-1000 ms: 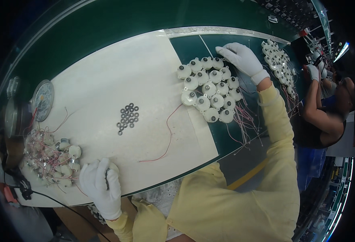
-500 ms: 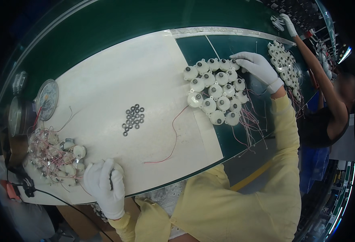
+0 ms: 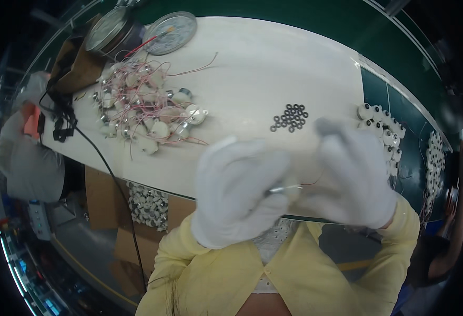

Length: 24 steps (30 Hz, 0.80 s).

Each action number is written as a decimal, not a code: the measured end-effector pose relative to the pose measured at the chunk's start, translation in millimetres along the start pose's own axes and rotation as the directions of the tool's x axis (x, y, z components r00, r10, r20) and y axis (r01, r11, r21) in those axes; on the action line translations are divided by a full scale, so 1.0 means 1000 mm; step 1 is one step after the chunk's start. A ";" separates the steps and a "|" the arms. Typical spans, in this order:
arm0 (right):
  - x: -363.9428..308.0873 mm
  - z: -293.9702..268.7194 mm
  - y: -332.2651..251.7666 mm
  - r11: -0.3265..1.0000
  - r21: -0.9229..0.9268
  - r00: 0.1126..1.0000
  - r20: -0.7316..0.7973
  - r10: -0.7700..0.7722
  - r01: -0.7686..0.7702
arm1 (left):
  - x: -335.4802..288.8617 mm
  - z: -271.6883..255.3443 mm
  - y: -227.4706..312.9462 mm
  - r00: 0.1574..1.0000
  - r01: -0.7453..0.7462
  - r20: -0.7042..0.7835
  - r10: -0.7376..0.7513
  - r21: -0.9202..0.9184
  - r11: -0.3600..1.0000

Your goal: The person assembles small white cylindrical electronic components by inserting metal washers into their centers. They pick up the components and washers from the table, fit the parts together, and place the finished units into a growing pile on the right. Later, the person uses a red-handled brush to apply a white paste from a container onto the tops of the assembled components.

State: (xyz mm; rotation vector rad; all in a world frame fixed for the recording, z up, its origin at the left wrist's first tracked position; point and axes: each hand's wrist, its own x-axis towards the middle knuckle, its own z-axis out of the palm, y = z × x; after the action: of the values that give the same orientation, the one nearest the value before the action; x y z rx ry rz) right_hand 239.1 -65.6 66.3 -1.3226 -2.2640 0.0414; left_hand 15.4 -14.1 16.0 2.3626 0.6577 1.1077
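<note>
My left hand (image 3: 236, 192), in a white glove, is closed around a small white motor (image 3: 293, 194) with a silvery metal part. A thin red wire runs from the motor toward my right hand (image 3: 355, 176). That hand, also gloved, is smeared by motion just right of the motor, and a grey blur shows at its upper fingertips. Beyond the hands, a cluster of small dark rings (image 3: 290, 118) lies on the white tabletop (image 3: 242, 68).
A tangled heap of motors with pink wires (image 3: 147, 100) lies at left, near a round metal lid (image 3: 171, 32) and a tin (image 3: 107, 29). Ring-topped motors (image 3: 381, 124) stand in rows at right. A black cable (image 3: 105, 163) hangs over the edge beside cardboard boxes (image 3: 102, 197).
The view has swung left. My right hand has come away from the rows of motors and is now near my left hand, with a motor between them.
</note>
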 end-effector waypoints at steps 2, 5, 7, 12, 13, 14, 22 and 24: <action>0.020 0.010 -0.010 0.997 0.048 0.997 0.037 -0.069 0.068 | 0.005 0.010 0.005 0.998 -0.038 -0.063 0.030 -0.129 0.991; 0.023 0.003 -0.007 0.974 0.227 0.998 0.055 -0.001 -0.012 | -0.005 0.015 0.002 0.994 -0.062 -0.099 0.042 -0.217 0.974; 0.016 0.007 -0.002 0.893 0.420 0.986 0.020 0.168 -0.160 | -0.006 0.002 0.006 0.999 -0.004 0.044 0.011 -0.152 0.988; -0.013 -0.009 0.015 0.613 0.509 0.795 0.328 0.510 -0.604 | 0.002 -0.009 -0.036 0.997 0.073 -0.039 -0.062 0.420 0.905; -0.015 -0.009 0.016 0.621 0.461 0.773 0.360 0.522 -0.634 | 0.004 -0.010 -0.048 0.995 0.098 -0.070 -0.073 0.511 0.854; -0.016 -0.009 0.017 0.628 0.414 0.751 0.389 0.533 -0.659 | 0.005 -0.012 -0.058 0.992 0.123 -0.101 -0.078 0.596 0.793; -0.023 -0.002 0.036 0.780 0.151 0.759 0.400 0.513 -0.607 | 0.011 -0.015 -0.078 0.990 0.119 -0.137 -0.038 0.651 0.749; -0.023 -0.010 0.031 0.461 0.425 0.626 0.490 0.607 -0.779 | 0.009 -0.013 -0.082 0.990 0.107 -0.138 -0.018 0.675 0.730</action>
State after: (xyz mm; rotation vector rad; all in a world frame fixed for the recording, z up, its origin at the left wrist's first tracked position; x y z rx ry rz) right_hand 277.8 -70.3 57.1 -1.8235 -1.4517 1.2228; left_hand -8.8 58.7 -18.2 2.8470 1.3850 1.1135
